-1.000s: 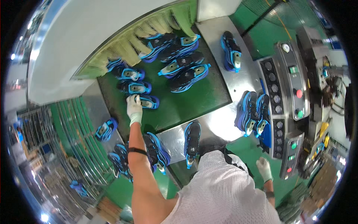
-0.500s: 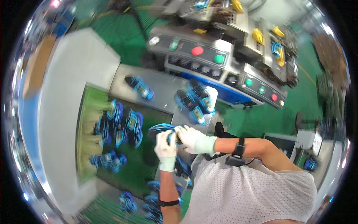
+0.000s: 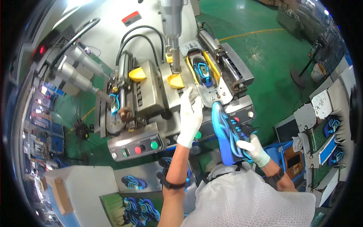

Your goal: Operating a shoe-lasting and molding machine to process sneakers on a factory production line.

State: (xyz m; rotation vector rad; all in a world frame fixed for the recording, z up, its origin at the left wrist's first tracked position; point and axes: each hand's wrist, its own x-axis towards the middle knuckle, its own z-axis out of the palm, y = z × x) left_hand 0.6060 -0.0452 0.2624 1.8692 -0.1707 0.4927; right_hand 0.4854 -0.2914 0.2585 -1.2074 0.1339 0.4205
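Note:
My right hand (image 3: 254, 150), in a white glove, grips a blue and black sports shoe (image 3: 227, 138) by its upper, with the blue sole turned to the left. Ahead of it, another blue and black shoe (image 3: 203, 72) sits in the right station of a metal press, between yellow side pads (image 3: 212, 66). My left hand (image 3: 190, 115), also gloved, reaches over the press front just left of that station. Its fingers point forward, slightly bent and apart, with nothing visible in them. A yellow curved pad (image 3: 175, 81) lies just beyond its fingertips.
The press has a control panel (image 3: 138, 145) with coloured buttons along its near edge. A vertical metal cylinder (image 3: 174, 49) comes down at its middle. Several shoes lie on the bench and conveyor (image 3: 109, 206) at lower left. A shoe rack (image 3: 315, 147) stands at right.
The view has swung from the conveyor to the press. Both hands were together on a shoe; now they are apart, the shoe in my right hand and my left reaching forward.

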